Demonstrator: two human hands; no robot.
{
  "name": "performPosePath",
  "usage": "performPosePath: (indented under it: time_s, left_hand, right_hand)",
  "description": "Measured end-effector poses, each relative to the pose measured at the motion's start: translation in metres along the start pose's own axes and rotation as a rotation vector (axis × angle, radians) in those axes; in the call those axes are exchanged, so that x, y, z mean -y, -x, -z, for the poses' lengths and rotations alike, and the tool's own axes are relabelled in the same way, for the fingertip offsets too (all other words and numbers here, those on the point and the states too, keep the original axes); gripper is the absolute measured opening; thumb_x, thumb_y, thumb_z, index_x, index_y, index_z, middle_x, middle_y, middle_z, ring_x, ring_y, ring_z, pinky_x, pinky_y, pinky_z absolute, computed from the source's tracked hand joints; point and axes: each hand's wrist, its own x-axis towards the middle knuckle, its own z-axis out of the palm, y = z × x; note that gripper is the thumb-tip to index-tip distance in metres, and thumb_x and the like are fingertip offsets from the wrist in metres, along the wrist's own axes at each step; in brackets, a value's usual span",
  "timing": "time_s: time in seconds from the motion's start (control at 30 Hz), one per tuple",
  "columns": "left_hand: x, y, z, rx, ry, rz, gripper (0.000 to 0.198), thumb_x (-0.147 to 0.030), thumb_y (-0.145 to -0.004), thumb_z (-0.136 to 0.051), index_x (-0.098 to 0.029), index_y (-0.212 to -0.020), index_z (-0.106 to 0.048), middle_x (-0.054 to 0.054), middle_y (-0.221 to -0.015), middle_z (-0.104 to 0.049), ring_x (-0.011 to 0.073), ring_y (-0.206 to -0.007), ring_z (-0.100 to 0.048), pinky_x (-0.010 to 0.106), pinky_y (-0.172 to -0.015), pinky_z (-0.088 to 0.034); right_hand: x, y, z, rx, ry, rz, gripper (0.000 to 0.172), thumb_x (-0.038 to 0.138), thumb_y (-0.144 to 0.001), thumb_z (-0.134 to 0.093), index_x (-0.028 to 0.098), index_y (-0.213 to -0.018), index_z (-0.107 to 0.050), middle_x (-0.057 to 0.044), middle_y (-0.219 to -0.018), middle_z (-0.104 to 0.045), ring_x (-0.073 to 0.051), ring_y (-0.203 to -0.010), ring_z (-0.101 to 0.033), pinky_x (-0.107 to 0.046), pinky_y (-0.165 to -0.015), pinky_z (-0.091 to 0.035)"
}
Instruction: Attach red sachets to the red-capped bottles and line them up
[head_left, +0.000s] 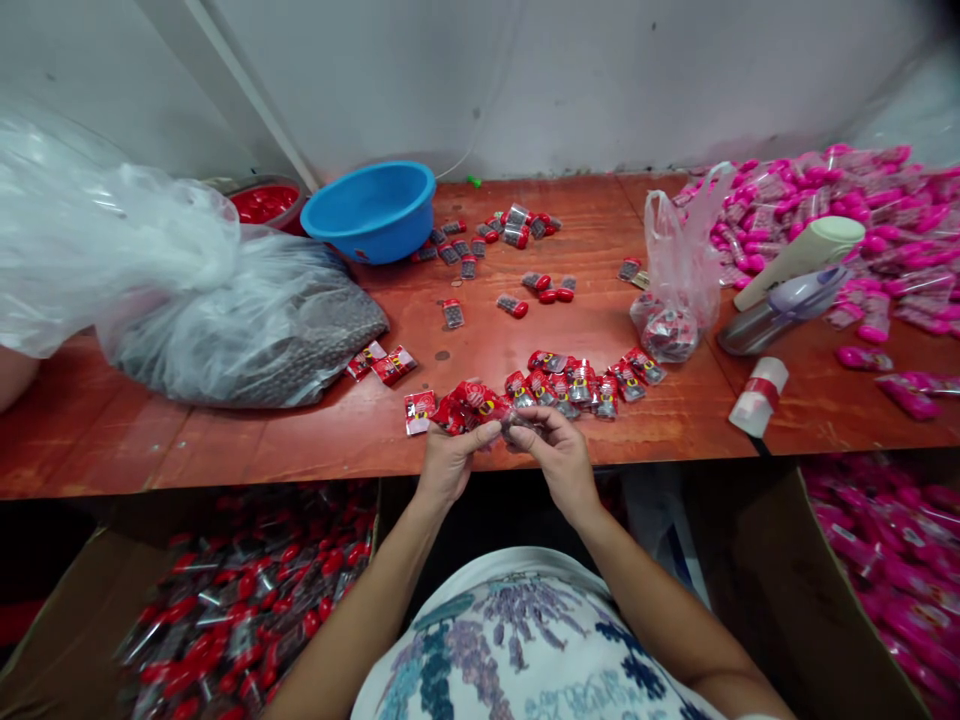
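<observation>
Head view: left grip (448,458) and right grip (564,456) pinch red packets (471,404), loose packets (580,380) and basin (375,228) beyond.

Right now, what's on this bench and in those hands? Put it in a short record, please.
left hand: holding red packets
right hand: pinching a small dark item, details unclear
beyond right hand: row of similar packets
bench, left side: plastic bag with dark contents; blue basin
bench, right side: pile of pink containers
below left: red-capped containers
</observation>
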Motion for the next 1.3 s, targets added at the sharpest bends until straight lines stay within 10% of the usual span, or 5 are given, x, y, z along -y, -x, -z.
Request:
performPosePath:
  time_s: [0.27,0.6,0.9,1.3]
  left_hand:
    - [0.001,0.002,-0.004,0.014,0.0,-0.039,0.066,-0.014,-0.056,-0.083,-0.022,-0.117,-0.06,-0.001,-0.075,-0.068,0.0112,-0.06,-0.061,0.019,-0.051,-0.045]
    - [-0.008,0.005,-0.005,0.053,-0.03,0.019,0.074,-0.016,-0.054,-0.083,-0.019,-0.122,-0.056,0.001,-0.078,-0.069,0.0157,-0.065,-0.064,0.021,-0.05,-0.047]
    - [0.002,0.008,-0.012,-0.051,-0.058,-0.083,0.038,-0.014,-0.056,-0.082,-0.016,-0.089,-0.064,-0.003,-0.067,-0.064,0.0086,-0.055,-0.057,0.019,-0.052,-0.044]
    - [0.001,0.01,-0.014,0.015,0.013,0.023,0.029,-0.013,-0.055,-0.082,-0.015,-0.081,-0.067,0.001,-0.076,-0.069,0.014,-0.067,-0.063,0.024,-0.062,-0.051]
  right_hand:
    - [0.001,0.005,-0.003,-0.061,0.232,0.23,0.017,0.029,-0.077,-0.071,0.023,-0.093,-0.067,-0.002,-0.094,-0.064,-0.017,-0.089,-0.061,-0.031,-0.082,-0.051]
    - [0.002,0.006,-0.003,0.034,-0.091,-0.078,0.026,0.035,-0.076,-0.072,0.022,-0.097,-0.064,0.0,-0.084,-0.068,-0.015,-0.072,-0.065,-0.03,-0.068,-0.056]
    - [-0.004,0.008,-0.003,-0.083,0.409,0.426,0.017,0.022,-0.084,-0.063,0.025,-0.101,-0.065,-0.002,-0.094,-0.06,-0.015,-0.088,-0.059,-0.029,-0.076,-0.05]
    - [-0.003,0.003,-0.001,-0.029,-0.022,0.022,0.028,0.035,-0.084,-0.062,0.025,-0.11,-0.064,-0.003,-0.099,-0.066,-0.017,-0.084,-0.064,-0.03,-0.067,-0.057]
